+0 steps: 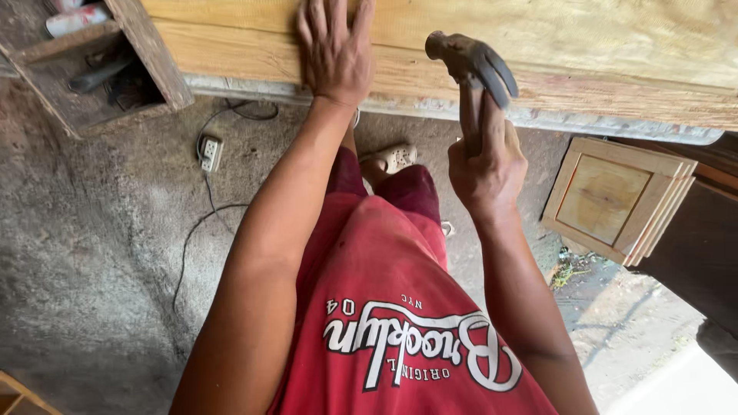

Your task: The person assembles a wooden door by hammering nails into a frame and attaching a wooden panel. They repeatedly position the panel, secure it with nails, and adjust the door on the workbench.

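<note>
Your left hand (335, 48) lying flat, fingers spread, pressing on wooden board (584, 46) at bench edge. Your right hand (486, 167) wrapping tight around handle of claw hammer (470, 68), head raised just before board's edge. Stacked wooden panels (615, 198) leaning at right; power strip (209, 152) lying on concrete floor (84, 253).

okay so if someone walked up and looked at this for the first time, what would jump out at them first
Most striking is the claw hammer, raised upright in the right hand at centre right, its dark head level with the wooden panel's edge. Next comes the left hand, pressed flat on the pale wooden panel along the top. A small framed cabinet door leans at the right, and a white power strip lies on the concrete floor at left.
</note>
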